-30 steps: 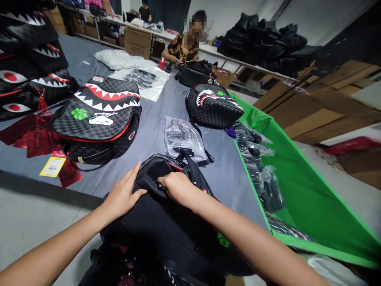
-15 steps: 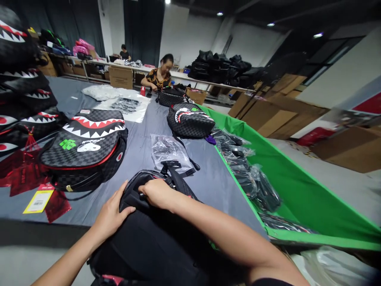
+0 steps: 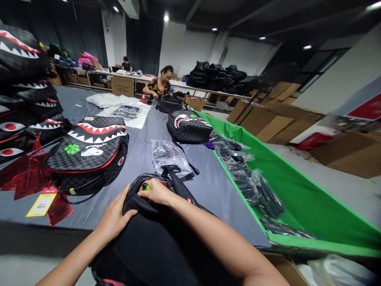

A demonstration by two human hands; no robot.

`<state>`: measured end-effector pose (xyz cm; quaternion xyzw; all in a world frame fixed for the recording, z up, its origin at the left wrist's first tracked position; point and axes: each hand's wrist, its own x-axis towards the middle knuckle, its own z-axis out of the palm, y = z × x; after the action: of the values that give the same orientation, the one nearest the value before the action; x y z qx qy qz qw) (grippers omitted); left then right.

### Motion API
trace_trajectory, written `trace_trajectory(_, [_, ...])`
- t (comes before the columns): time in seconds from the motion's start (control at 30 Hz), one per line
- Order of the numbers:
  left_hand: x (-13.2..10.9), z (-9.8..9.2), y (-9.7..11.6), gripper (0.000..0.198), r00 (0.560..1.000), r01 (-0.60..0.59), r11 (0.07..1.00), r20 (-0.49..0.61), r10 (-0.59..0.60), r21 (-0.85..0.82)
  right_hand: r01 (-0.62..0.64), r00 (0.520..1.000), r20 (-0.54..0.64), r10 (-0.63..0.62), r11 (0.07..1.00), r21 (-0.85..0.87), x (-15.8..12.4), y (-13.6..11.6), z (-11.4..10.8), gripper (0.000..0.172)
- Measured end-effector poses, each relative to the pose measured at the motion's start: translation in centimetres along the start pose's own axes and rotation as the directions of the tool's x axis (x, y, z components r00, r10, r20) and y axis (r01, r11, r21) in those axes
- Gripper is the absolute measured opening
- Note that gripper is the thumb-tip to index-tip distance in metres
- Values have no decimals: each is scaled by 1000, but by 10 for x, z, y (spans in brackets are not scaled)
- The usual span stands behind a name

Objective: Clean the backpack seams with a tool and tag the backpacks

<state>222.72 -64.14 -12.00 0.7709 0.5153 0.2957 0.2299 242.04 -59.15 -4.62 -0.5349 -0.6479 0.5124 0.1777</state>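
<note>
A black backpack (image 3: 166, 242) leans at the table's near edge, its back panel towards me. My left hand (image 3: 115, 216) grips its upper left edge, thumb on the panel and fingers round the side. At the top of the panel, my right hand (image 3: 155, 193) is closed on a small green and black tool (image 3: 146, 186). Only the end of that tool shows, so its kind is unclear. The right fingertips touch the fold of the bag's opening. Beyond the bag's top lies a clear plastic bag (image 3: 168, 155) with dark contents, near the black straps.
A checkered shark-mouth backpack (image 3: 98, 147) lies at left, beside stacked ones (image 3: 24, 91) and red tags (image 3: 28, 178). Another backpack (image 3: 190, 126) sits farther back. Bagged goods (image 3: 264, 194) fill part of a green fabric bin (image 3: 297, 206) at right. A co-worker (image 3: 160, 84) works across the table.
My right hand has turned slightly, and the green end of the tool now shows above its fingers. My left hand keeps its grip. The view has tilted up a little.
</note>
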Motion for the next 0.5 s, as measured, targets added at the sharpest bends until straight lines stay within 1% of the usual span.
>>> trace_trajectory(0.1, [0, 2, -2, 76, 1000, -7, 1000, -1, 7, 11, -6, 1000, -16, 6, 1000, -8, 3, 3, 3, 16])
trace_trajectory(0.17, [1, 5, -5, 76, 1000, -18, 999, -5, 18, 26, 8, 999, -39, -9, 1000, -18, 7, 3, 7, 15])
trace_trajectory(0.27, [2, 9, -11, 77, 998, -43, 998, -34, 44, 54, 39, 985, -161, -61, 990, -134, 11, 3, 12, 11])
trace_trajectory(0.3, [2, 10, -12, 77, 997, -53, 997, -47, 56, 60, 41, 979, -190, -75, 983, -179, 11, 4, 11, 11])
trace_trajectory(0.33, [3, 10, -13, 77, 996, -63, 996, -58, 67, 64, 42, 978, -192, -81, 979, -199, 10, 4, 10, 11])
trace_trajectory(0.37, [3, 10, -14, 77, 995, -71, 995, -64, 75, 64, 44, 984, -161, -73, 983, -179, 9, 4, 8, 12])
trace_trajectory(0.43, [2, 9, -14, 76, 994, -86, 995, -57, 89, 59, 38, 998, -53, -41, 998, -58, 5, 3, 4, 13])
trace_trajectory(0.5, [1, 6, -12, 76, 995, -93, 994, -41, 95, 56, 10, 999, 52, -13, 999, 52, 1, 1, 1, 12])
